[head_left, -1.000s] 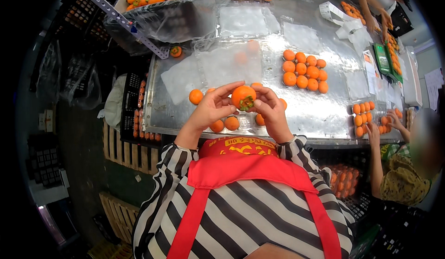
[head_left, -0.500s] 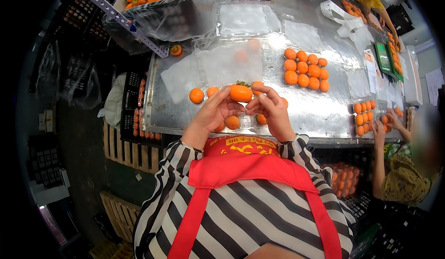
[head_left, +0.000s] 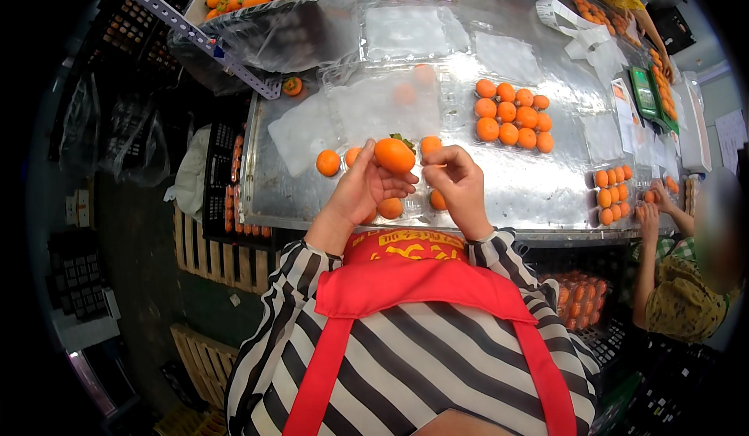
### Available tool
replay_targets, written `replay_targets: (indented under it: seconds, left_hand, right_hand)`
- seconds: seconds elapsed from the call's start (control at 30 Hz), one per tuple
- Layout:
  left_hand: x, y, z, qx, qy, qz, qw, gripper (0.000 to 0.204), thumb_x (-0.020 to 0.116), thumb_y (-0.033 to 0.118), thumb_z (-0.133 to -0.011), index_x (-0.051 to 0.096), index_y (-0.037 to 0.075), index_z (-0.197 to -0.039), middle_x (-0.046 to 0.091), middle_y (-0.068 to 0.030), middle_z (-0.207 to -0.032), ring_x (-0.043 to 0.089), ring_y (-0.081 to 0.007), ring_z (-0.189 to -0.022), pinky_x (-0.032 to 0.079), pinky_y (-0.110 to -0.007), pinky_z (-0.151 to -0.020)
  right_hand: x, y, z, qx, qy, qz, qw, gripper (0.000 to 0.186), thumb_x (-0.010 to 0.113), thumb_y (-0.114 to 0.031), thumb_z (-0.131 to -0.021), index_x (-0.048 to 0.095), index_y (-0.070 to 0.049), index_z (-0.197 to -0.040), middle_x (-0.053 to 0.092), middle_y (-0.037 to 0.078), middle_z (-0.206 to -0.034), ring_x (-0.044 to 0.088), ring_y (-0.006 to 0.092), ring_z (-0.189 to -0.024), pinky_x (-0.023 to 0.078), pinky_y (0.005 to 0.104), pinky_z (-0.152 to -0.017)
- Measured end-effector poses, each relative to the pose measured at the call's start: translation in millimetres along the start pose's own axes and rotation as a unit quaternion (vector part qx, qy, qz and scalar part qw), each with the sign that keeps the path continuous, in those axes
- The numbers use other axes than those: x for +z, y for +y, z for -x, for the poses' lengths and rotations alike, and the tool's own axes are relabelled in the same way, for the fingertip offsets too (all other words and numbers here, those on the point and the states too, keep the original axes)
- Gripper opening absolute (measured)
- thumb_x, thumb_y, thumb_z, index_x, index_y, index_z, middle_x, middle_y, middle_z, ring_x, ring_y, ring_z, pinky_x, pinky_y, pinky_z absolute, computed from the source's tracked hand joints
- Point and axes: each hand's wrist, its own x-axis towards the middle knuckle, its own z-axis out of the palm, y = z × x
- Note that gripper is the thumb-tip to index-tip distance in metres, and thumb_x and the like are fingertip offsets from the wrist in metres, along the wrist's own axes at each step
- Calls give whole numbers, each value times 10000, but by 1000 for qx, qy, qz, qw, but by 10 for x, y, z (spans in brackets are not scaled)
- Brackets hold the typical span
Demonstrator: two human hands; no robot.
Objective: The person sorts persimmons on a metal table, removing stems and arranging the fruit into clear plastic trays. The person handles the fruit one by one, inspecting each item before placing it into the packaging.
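An orange persimmon [head_left: 395,156] with a green leafy cap rests in my left hand [head_left: 353,194], its thumb and fingers curled about the fruit. Just to the right, my right hand [head_left: 460,186] is closed in a pinch, apart from the persimmon. Anything between those fingertips is too small to make out. Below and around my hands several more persimmons [head_left: 328,163] lie on the metal table, some in what looks like a clear plastic tray [head_left: 415,206], partly hidden by my hands.
Right of centre stands a filled tray of persimmons [head_left: 513,116]. Clear empty trays [head_left: 382,104] lie beyond my hands. A lined crate [head_left: 304,34] heaped with persimmons is at the back left, near a perforated metal post [head_left: 187,34]. A co-worker's hands [head_left: 654,209] handle fruit at far right.
My right hand has drawn away from the persimmon and its fingers have closed to a pinch. The persimmon has tilted and shifted slightly left in my left hand.
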Motion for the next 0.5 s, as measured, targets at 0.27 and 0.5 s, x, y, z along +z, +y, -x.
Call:
replay_targets:
  seconds: [0.27,0.5]
  left_hand:
    - [107,-29,-1,45,-18,-82,995,491,309,378,-1048,482,0,-1309,613,-153,-1201,642,-240,-1048,528,-392,-897]
    - [140,-13,-17,56,-44,-79,994,538,440,406,-1001,411,7,-1361,548,-175,-1283,614,-245,-1114,524,-356,-911]
  right_hand:
    - [118,-118,-42,-121,-39,154,980,539,778,-83,-737,573,-54,-1235,571,109,-1167,574,250,-1089,494,344,-892]
    - [116,-98,-58,-203,1,231,951,492,781,-30,-687,616,-58,-1149,580,132,-1159,570,300,-1083,488,372,-906]
